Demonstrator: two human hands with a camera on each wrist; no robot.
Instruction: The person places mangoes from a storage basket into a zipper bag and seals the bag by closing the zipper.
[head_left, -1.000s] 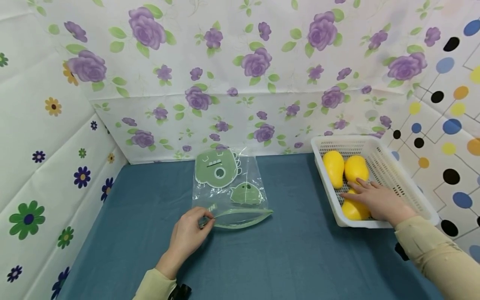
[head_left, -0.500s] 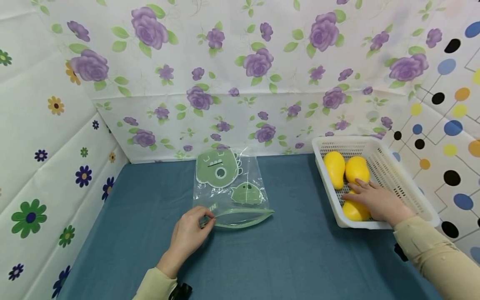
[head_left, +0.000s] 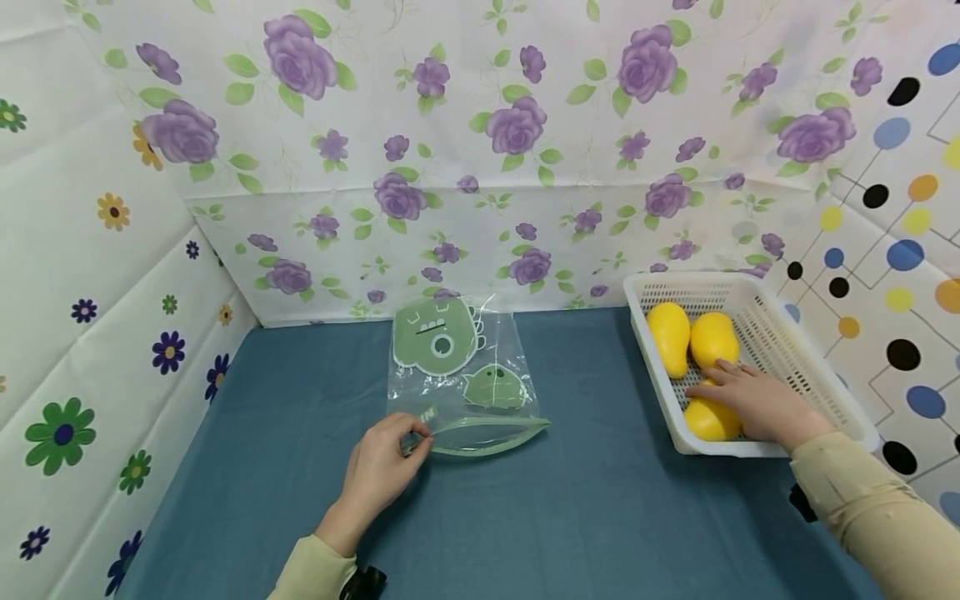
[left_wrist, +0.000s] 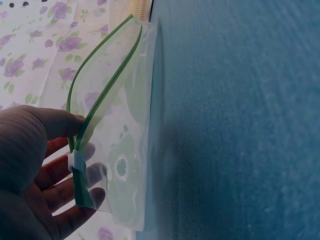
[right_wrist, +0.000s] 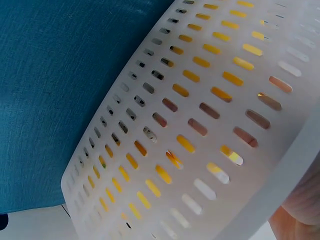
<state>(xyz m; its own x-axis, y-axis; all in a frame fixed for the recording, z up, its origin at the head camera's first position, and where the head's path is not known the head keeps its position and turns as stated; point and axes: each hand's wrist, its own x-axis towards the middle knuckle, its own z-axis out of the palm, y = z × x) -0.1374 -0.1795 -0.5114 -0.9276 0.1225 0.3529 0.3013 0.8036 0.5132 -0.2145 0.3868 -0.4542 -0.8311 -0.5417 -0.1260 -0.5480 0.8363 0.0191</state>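
A clear zip bag with green cartoon prints lies flat on the blue cloth, its green zip mouth gaping toward me. My left hand pinches the bag's near-left corner; in the left wrist view the thumb and fingers hold the zip edge by a small white slider. My right hand lies inside the white slotted basket, its palm on the nearest mango and its straight fingers reaching the right-hand far mango. A third mango lies beside that one.
The basket wall fills the right wrist view, with yellow showing through its slots. Flowered and dotted sheets wall in the blue cloth on the left, back and right. The basket stands against the right wall.
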